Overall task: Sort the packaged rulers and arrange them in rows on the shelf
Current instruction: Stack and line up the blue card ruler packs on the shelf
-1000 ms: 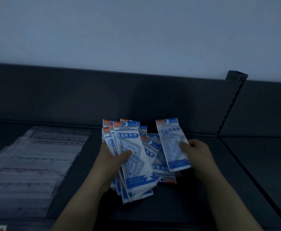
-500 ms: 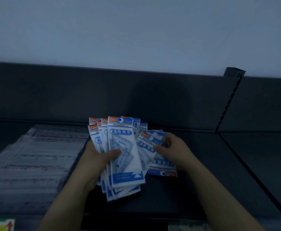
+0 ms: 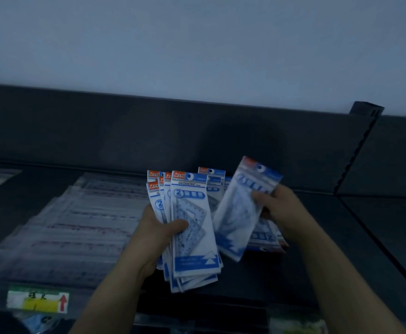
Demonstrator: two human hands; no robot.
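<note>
My left hand (image 3: 156,233) grips a fanned stack of blue-and-white ruler packs (image 3: 192,227), thumb across the front pack labelled GEOMETRIC. My right hand (image 3: 278,208) pinches a single ruler pack (image 3: 241,213) by its right edge and holds it tilted, just right of the stack and above the shelf. Under that hand a few more packs (image 3: 264,239) lie loose on the dark shelf (image 3: 329,249).
Rows of long clear-packaged rulers (image 3: 71,227) cover the shelf's left half. A yellow and white price label (image 3: 38,302) sits on the front edge. A dark back panel (image 3: 149,131) rises behind, and a slotted upright (image 3: 356,145) divides off the right shelf section.
My right hand had reached down into the loose packs half a second ago; it has now lifted one pack up and to the right. The left hand's stack stays much the same.
</note>
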